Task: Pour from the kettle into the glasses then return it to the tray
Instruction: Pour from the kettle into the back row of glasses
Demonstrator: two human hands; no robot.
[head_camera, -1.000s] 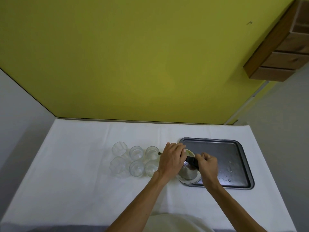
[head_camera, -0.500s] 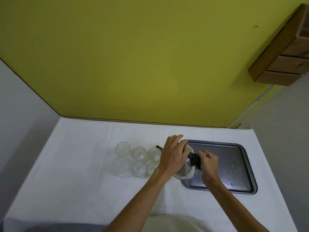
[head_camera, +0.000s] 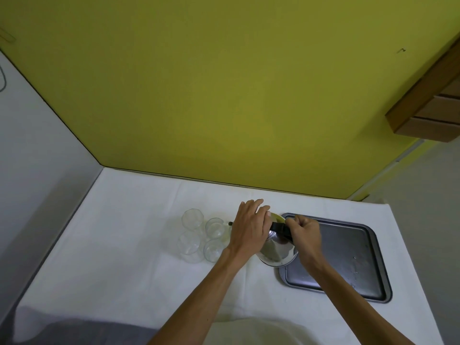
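Note:
A shiny steel kettle with a black handle hangs tilted to the left over the left rim of the dark metal tray, its base turned up toward me. My right hand grips the black handle. My left hand lies flat over the kettle's top and hides the lid; the small dark spout tip pokes out beyond it toward the glasses. Several clear glasses stand in two rows just left of the kettle. The right-most glasses are mostly hidden behind my left hand.
A white cloth covers the table. A yellow wall rises behind it and a grey wall runs along the left. A wooden shelf hangs on the upper right. Water drops lie on the tray floor.
The kettle has risen off the tray's left end and tipped further left toward the glasses, showing more of its base. Both hands went with it.

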